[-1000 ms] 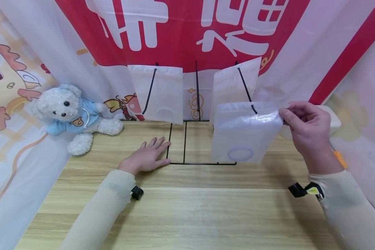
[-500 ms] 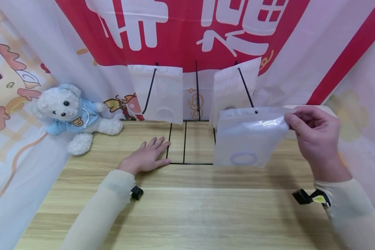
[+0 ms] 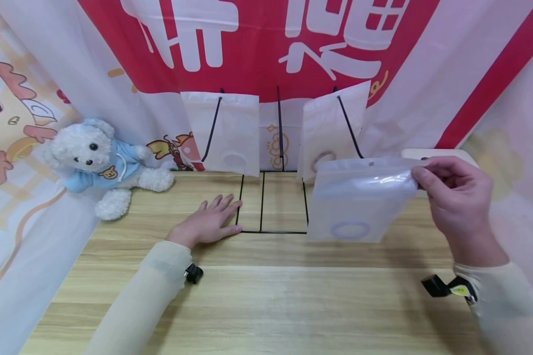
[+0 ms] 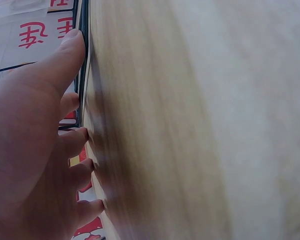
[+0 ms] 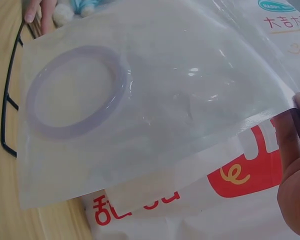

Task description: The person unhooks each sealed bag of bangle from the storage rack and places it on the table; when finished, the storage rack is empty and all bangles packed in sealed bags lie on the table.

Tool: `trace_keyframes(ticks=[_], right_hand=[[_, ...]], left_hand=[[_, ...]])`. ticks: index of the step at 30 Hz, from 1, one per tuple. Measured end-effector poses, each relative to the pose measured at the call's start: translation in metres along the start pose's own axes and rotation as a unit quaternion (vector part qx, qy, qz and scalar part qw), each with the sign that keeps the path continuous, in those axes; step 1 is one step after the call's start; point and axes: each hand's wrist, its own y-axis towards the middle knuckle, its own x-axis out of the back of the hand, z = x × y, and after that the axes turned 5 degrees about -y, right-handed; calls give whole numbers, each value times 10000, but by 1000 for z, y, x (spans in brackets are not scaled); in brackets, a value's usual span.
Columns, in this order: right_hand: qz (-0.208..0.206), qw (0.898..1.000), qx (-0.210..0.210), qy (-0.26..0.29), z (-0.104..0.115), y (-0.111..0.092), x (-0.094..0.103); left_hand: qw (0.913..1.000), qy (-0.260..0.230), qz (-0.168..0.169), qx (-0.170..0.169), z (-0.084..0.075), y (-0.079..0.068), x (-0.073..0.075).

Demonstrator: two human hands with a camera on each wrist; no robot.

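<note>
My right hand (image 3: 458, 192) pinches the upper right corner of a translucent zip bag (image 3: 360, 197). A pale purple bangle (image 5: 76, 92) shows inside that bag, near its bottom. The bag hangs just in front of the right hook of a black wire rack (image 3: 282, 123); its punched hole sits beside the hook's tip, with no wire seen through it. Another zip bag (image 3: 333, 128) with a ring-shaped thing inside hangs farther back on the right hook. My left hand (image 3: 206, 222) lies flat with fingers spread on the table, thumb and fingertips at the rack's base frame.
A zip bag (image 3: 228, 133) with a faint ring hangs on the rack's left hook. To the left sits a white teddy bear (image 3: 102, 162) in a blue hoodie. A white object (image 3: 439, 154) stands behind my right hand. Printed cloth (image 3: 257, 44) lines the back.
The held bag has moved right and toward me with my right hand. Its hole has slid from the right hook's end to beyond the tip. My left hand has stayed in place.
</note>
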Motion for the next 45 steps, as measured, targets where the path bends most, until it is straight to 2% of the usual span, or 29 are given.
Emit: trace_keyframes(ticks=[2,6,12,17,20,22,25,27,30,32,35,37,40,45], right_hand=[[-37,9999,46,163,0,-1,3],[-193,9998,37,100,2,-4,11],[-657,9967,-202,-434,4,-8,26],[-1172,9859,-652,-999,7,-16,39],[-1249,9775,-910,-1435,10,-21,48],[-1314,9750,-980,-1497,12,-25,54],[-1175,9771,-971,-1483,15,-32,64],[-1056,9849,-804,-1110,14,-34,70],[-605,9958,-571,-389,10,-38,83],[-364,9981,-456,216,6,-38,91],[-184,9961,-509,702,-1,-39,103],[-178,9956,-670,634,-5,-40,109],[-218,9943,-1018,238,-9,-39,117],[-296,9843,-1658,-529,-17,-33,128]], left_hand=[[10000,-3,13,8,0,0,0],[10000,9,8,-3,0,1,-1],[10000,25,4,-5,1,1,-1],[10000,34,6,-17,1,1,0],[10000,50,-5,-31,1,1,-1],[10000,52,-6,-37,1,1,-1],[10000,45,0,-32,1,1,-1],[10000,43,3,-22,2,2,-2],[10000,39,2,-20,2,2,-2],[10000,37,6,-16,3,3,-2],[10000,35,10,-10,4,3,-2],[10000,36,14,5,4,2,-1],[10000,42,7,11,3,2,-1],[10000,65,-11,-25,3,2,-2]])
